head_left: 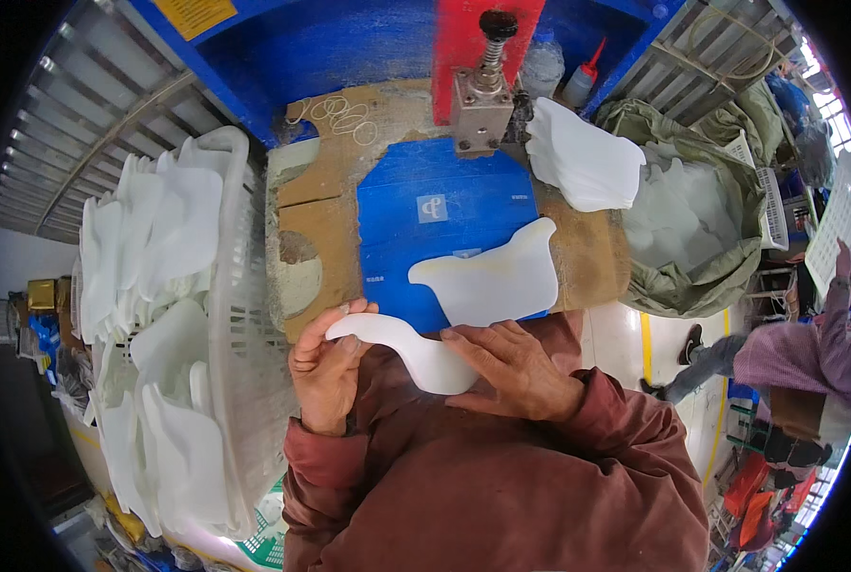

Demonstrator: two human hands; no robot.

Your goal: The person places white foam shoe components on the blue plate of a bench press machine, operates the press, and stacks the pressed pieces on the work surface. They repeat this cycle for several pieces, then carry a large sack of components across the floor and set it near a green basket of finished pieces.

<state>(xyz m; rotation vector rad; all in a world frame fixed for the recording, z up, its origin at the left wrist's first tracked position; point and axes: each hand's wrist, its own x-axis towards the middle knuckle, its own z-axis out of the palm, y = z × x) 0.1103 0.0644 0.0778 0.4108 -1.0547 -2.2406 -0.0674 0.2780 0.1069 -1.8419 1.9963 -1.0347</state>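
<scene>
My left hand pinches one end of a smooth, white curved sheet piece, thumb on the near side. The thumb and fingers of my right hand close on the piece's other end. It is held in front of my body, just off the near edge of the worktable. Beyond it, a similar white shaped piece lies on a blue sheet under a metal press head. Whether these pieces are foam or plastic I cannot tell.
A white plastic basket full of white pieces stands at left. On the table's right is a stack of white pieces, beside a green sack holding more. Thin rings lie at the back. Another person is at far right.
</scene>
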